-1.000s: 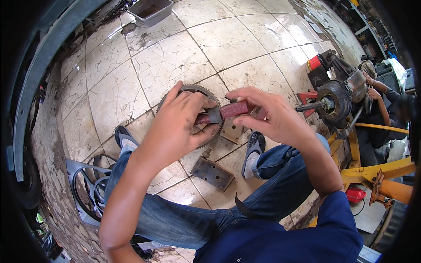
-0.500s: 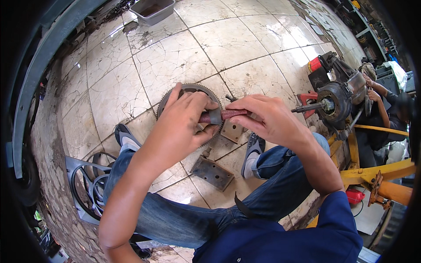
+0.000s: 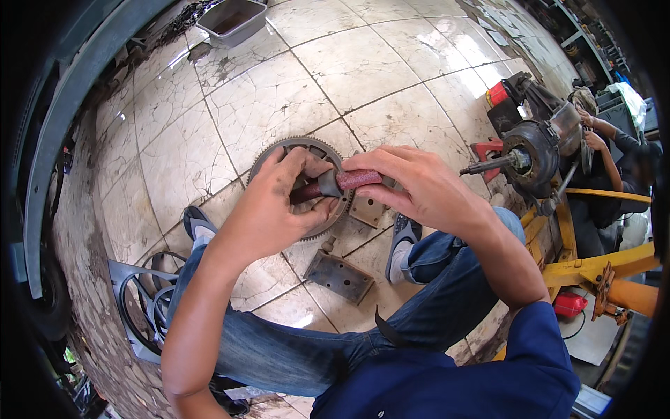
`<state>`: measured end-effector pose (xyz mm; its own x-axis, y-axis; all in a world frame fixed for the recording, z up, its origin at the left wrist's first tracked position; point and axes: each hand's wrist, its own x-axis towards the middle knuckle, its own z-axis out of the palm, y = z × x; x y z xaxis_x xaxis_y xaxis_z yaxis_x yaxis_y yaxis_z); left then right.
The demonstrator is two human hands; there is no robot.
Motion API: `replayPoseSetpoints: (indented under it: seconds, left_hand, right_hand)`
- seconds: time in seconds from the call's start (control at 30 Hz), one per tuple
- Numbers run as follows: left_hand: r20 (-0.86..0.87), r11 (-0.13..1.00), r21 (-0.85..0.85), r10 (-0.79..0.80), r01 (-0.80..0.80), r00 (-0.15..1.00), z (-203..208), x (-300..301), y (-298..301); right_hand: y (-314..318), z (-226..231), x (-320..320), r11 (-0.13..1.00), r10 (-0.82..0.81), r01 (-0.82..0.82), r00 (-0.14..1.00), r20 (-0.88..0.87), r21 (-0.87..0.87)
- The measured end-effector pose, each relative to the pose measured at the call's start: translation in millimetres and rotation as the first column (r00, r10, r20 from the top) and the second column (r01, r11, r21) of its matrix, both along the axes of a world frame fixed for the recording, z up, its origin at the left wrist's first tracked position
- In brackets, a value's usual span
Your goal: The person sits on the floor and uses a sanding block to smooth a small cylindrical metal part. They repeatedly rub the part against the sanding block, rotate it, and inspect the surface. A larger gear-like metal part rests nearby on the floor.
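My left hand (image 3: 269, 209) holds a short grey metal ring (image 3: 328, 184) between thumb and fingers. A rolled tube of dark red, rough material, which looks like sandpaper (image 3: 359, 179), runs through the ring and sticks out on both sides. Its right end is pinched by my right hand (image 3: 426, 185), with the fingertips close to the ring's edge. Below the hands a large toothed gear wheel (image 3: 338, 218) lies on the floor, partly covered by my left hand.
Between my feet lie a drilled metal plate (image 3: 338, 277) and a smaller block (image 3: 366, 211). A machine assembly with a shaft (image 3: 534, 157) stands at right by a yellow frame (image 3: 593, 269); a person works behind it. A grey basin (image 3: 241, 31) sits far left; belts (image 3: 143, 297) lie by my left leg.
My right hand has moved left, bringing its fingertips nearer the ring. More of the red roll now shows on the ring's left side. The view has shifted slightly.
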<state>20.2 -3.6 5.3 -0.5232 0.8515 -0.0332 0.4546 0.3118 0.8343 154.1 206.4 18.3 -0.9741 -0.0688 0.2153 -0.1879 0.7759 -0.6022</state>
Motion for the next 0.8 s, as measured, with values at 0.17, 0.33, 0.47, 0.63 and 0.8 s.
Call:
replayPoseSetpoints:
  seconds: [0.17, 0.33, 0.47, 0.63, 0.8]
  left_hand:
    - [-0.067, 0.999, 0.023, -0.041, 0.043, 0.997, -5, -1, 0]
    - [-0.300, 0.999, 0.019, -0.043, 0.051, 0.953, -8, -3, -3]
    - [-0.413, 0.994, 0.063, -0.058, 0.093, 0.909, -5, -2, -3]
    - [-0.402, 0.999, 0.042, 0.016, 0.001, 0.915, 1, 12, -9]
    - [-0.254, 0.985, -0.014, 0.161, -0.170, 0.954, 19, 47, -24]
  right_hand:
    - [0, -7, -3, 0.995, 0.063, -0.052, 0.990, -0.123, 0.087]
    - [-10, -13, -5, 0.995, 0.004, 0.015, 0.982, -0.189, 0.099]
    - [-16, -6, -3, 0.995, -0.079, 0.071, 0.991, -0.110, -0.072]
    - [-12, 0, 4, 0.941, -0.054, 0.096, 0.989, 0.136, -0.324]
    - [-8, 3, 13, 0.858, 0.103, 0.020, 0.972, 0.210, -0.514]
